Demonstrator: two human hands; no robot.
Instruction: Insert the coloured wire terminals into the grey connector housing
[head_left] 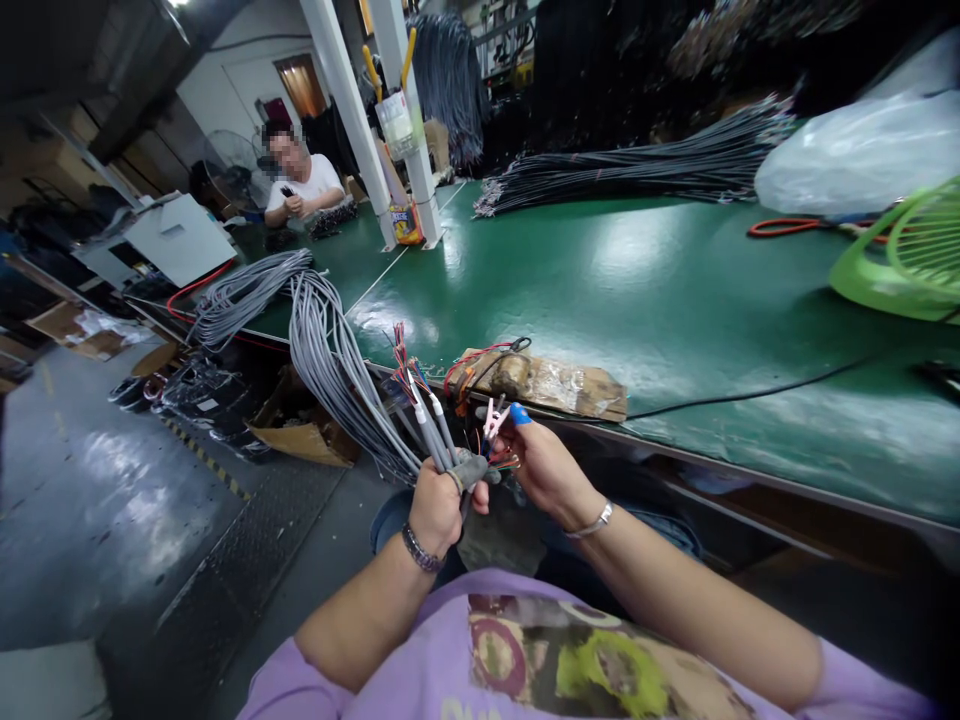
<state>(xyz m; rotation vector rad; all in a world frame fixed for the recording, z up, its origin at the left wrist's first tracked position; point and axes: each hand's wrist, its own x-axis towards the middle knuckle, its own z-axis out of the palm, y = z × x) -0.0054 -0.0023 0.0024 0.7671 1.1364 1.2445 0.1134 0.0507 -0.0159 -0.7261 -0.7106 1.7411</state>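
My left hand (pixel 442 505) is closed round several grey cables (pixel 431 425). Their stripped ends point up and away, with thin coloured wires (pixel 401 350) fanned out. A grey cover sits on my left thumb. Close by on the right, my right hand (pixel 544 465) is closed in a pinch, blue tape round one fingertip. At its fingertips is a pale pink clip (pixel 493 420), like a clothespin. Short coloured wires (pixel 506 461) stick out between the two hands. What the lower right fingers touch is hidden.
A taped wooden board (pixel 566 385) lies at the edge of the green table (pixel 675 280). Long grey cables (pixel 322 330) drape over the edge to the left. Black cables (pixel 622 172), a plastic bag (pixel 862 150) and a green fan (pixel 907 255) lie farther back. A co-worker (pixel 319 180) sits across.
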